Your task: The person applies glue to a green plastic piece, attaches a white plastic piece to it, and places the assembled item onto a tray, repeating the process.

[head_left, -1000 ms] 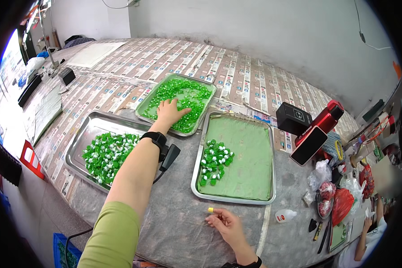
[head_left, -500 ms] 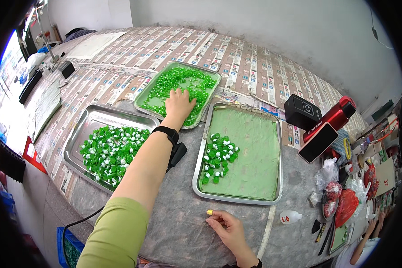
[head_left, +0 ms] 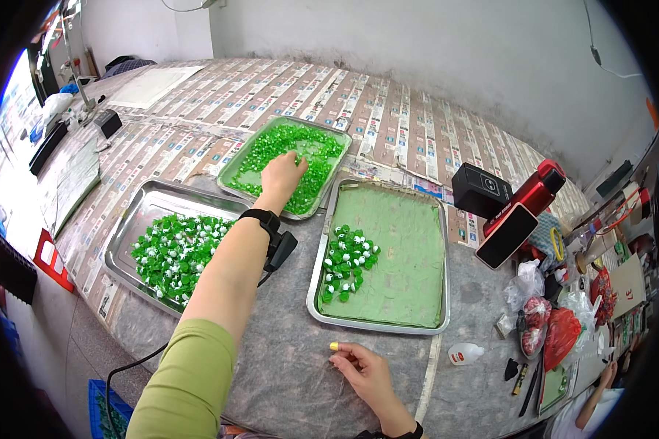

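Note:
My left hand (head_left: 282, 178) reaches into the far tray (head_left: 223, 174), which holds many small shiny green beads (head_left: 316, 174). Its fingers are drawn together over the beads; what they pinch is too small to make out. Close to the table's near side, my right hand (head_left: 370, 379) rests with fingers half bent, a yellow cover (head_left: 334, 346) on one fingertip. A gap shows between that tip and the thumb, with nothing visible in it. Beyond this hand lies a metal tray with a green lining (head_left: 403, 256), a cluster of green-and-white eyeball-like pieces (head_left: 350, 256) at its left side.
At left, partly behind my left forearm, a metal tray (head_left: 170, 192) holds a heap of similar green-and-white pieces (head_left: 172, 252). To the right are a small white bottle (head_left: 465, 354), a phone (head_left: 507, 235), a red flask (head_left: 532, 192), a black box (head_left: 481, 190) and plastic bags (head_left: 561, 333).
My left hand's fingers, spread over the beads before, have drawn together. My right hand keeps nearly the same pose. The whole view has shifted slightly.

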`<action>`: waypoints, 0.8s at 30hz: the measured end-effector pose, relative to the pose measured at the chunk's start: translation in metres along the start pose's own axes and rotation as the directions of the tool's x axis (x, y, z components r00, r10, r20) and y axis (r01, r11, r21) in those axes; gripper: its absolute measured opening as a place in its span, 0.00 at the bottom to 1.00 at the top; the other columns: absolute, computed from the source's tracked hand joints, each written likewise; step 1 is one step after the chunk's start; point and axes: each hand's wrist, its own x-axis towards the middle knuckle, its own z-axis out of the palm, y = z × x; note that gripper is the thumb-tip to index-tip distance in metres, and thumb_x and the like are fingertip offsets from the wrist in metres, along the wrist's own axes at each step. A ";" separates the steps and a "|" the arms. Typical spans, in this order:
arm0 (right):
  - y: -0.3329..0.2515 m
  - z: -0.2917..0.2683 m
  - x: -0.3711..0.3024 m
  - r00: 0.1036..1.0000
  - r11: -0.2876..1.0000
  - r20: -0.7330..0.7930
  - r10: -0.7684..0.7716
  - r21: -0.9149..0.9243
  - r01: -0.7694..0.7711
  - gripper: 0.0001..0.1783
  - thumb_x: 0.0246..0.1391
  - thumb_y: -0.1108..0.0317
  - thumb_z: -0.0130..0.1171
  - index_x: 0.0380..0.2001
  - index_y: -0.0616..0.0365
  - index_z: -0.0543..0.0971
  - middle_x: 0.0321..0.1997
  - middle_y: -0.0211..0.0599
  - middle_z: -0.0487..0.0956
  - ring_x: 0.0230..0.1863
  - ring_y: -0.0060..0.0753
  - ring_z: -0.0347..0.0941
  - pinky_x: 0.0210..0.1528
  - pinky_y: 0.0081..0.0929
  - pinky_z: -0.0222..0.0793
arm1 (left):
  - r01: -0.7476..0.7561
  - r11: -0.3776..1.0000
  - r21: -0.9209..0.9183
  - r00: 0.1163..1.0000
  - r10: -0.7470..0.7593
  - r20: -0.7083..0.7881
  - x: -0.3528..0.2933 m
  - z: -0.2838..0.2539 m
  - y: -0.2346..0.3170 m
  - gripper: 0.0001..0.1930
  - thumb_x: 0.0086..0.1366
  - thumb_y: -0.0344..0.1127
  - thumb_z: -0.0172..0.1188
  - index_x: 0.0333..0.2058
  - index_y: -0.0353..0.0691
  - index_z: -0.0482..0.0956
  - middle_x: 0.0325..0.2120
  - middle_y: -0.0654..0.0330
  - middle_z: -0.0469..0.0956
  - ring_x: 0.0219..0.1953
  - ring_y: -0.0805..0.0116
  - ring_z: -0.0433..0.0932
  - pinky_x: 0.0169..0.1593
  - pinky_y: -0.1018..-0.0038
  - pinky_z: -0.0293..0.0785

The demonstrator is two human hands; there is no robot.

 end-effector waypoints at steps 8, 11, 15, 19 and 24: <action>0.005 0.000 0.002 1.000 0.999 -0.011 0.015 0.031 -0.014 0.12 0.44 0.69 0.56 0.34 0.60 0.74 0.24 0.31 0.74 0.23 0.16 0.68 0.26 0.13 0.64 | 0.202 0.881 -0.428 0.965 -0.254 -0.068 0.019 0.010 -0.024 0.23 0.53 0.50 0.44 0.37 0.34 0.72 0.29 0.47 0.73 0.34 0.55 0.72 0.40 0.68 0.65; 0.006 0.001 0.000 1.000 0.999 -0.010 0.009 0.042 -0.008 0.12 0.44 0.68 0.56 0.34 0.60 0.74 0.24 0.30 0.74 0.23 0.15 0.68 0.26 0.13 0.64 | 0.364 0.464 -0.808 0.902 -0.390 0.183 0.023 0.013 -0.030 0.22 0.53 0.48 0.43 0.37 0.34 0.71 0.32 0.53 0.72 0.33 0.63 0.69 0.41 0.71 0.63; 0.009 0.004 -0.001 1.000 0.997 0.012 0.024 0.071 -0.025 0.12 0.44 0.68 0.56 0.34 0.61 0.74 0.23 0.30 0.74 0.23 0.15 0.68 0.25 0.12 0.64 | 0.455 0.263 -0.851 0.855 -0.395 0.336 0.024 0.004 -0.047 0.19 0.54 0.49 0.44 0.32 0.38 0.70 0.27 0.56 0.71 0.28 0.65 0.69 0.34 0.71 0.65; 0.013 0.004 -0.002 1.000 0.995 -0.004 0.027 0.096 -0.026 0.11 0.44 0.69 0.55 0.33 0.62 0.73 0.21 0.30 0.74 0.22 0.15 0.67 0.25 0.12 0.63 | 0.544 -0.086 -0.835 0.824 -0.132 0.551 -0.021 -0.043 -0.012 0.13 0.55 0.49 0.45 0.24 0.45 0.65 0.17 0.64 0.65 0.16 0.74 0.64 0.14 0.79 0.57; 0.011 0.000 0.000 1.000 0.999 -0.005 -0.017 0.038 0.017 0.11 0.45 0.69 0.54 0.32 0.62 0.73 0.20 0.30 0.73 0.22 0.16 0.67 0.25 0.13 0.63 | 0.721 -0.136 -0.679 0.693 0.160 0.703 -0.087 -0.081 0.000 0.14 0.54 0.49 0.46 0.24 0.46 0.65 0.16 0.66 0.64 0.16 0.76 0.63 0.12 0.83 0.56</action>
